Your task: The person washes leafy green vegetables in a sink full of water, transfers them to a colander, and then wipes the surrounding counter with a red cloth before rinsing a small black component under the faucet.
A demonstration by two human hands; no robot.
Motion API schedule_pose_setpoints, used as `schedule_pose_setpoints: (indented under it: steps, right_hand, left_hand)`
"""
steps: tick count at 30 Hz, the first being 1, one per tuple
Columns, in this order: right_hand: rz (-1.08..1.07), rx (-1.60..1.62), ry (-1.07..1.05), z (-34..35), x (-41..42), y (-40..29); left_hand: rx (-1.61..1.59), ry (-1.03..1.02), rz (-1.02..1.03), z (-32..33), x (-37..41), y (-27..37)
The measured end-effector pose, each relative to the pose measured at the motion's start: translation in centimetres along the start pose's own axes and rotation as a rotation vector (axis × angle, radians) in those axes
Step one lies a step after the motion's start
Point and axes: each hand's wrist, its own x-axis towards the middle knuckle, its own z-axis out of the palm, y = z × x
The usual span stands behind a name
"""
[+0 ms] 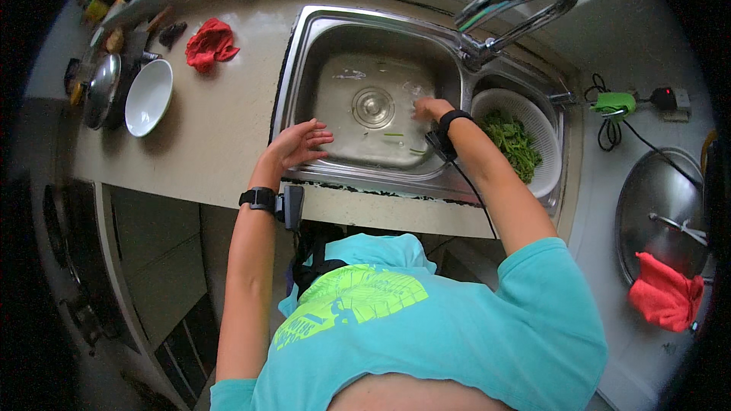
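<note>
My left hand (300, 141) is over the front left rim of the stainless-steel sink (337, 165), fingers apart and holding nothing. Inside the main basin, near its right wall, is my right hand (431, 109). Its fingers are blurred, and I cannot tell whether they hold anything. Shallow water seems to cover the basin floor around the drain strainer (373, 107). Bits of green stem (393, 135) lie near the basin's front. In the smaller right basin stands a white plastic colander (549, 151) with leafy greens (514, 142) in it; my right forearm partly covers it.
A chrome faucet (514, 5) arches over the back right. On the left counter are a red cloth (210, 45), a white bowl (149, 98) and a lidded pan (104, 91). Along the right wall hang a large metal lid (657, 200), another red cloth (667, 294) and a cable (648, 140).
</note>
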Motion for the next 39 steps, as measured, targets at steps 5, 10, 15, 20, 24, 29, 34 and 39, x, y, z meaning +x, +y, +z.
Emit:
schedule_pose_setpoints:
  steps: [5,10,15,20,24,29,34,39]
  right_hand:
    - [0.03,0.535,-0.02,0.5,-7.8,-3.2]
    - [-0.051,0.421,-0.245,0.4,-9.8,-5.9]
    - [-0.246,0.437,-0.941,4.6,-3.2,-6.2]
    - [-0.386,0.785,-0.469,0.9,-2.5,-7.7]
    - [-0.322,0.287,0.448,1.1,1.9,-6.3]
    - [-0.334,0.392,-0.281,8.0,4.3,-3.7]
    - [-0.241,0.547,-0.481,2.9,-0.1,-8.8]
    - [-0.24,0.464,0.494,-2.0,1.1,-8.9]
  left_hand:
    - [-0.023,-0.037,-0.015,-0.7,0.8,-0.1]
    - [-0.05,-0.048,-0.016,-1.1,0.6,-0.1]
    - [-0.035,-0.056,-0.028,-0.8,0.6,0.2]
    - [-0.034,-0.045,-0.008,-1.0,0.6,-0.1]
    - [-0.03,-0.057,-0.018,-0.7,0.8,0.2]
    - [-0.004,-0.095,-0.02,-0.6,1.4,0.3]
    - [-0.003,-0.054,-0.011,-1.3,1.2,-0.2]
    - [-0.011,-0.068,-0.004,-1.1,0.8,0.0]
